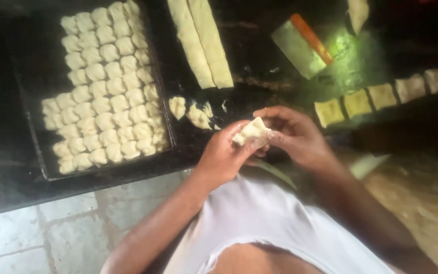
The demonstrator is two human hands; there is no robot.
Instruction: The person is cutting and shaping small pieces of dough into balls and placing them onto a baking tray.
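Both hands meet just off the near right corner of the black tray [31,137]: the left hand [221,157] and right hand [295,134] pinch one folded dough piece [252,133] between their fingertips. The tray is already mostly filled with shaped dough pieces [105,86]. Beyond it to the right, two long dough strips [204,43], cut dough squares [381,96] and a scraper [302,43] wait, so plenty seems left to shape.
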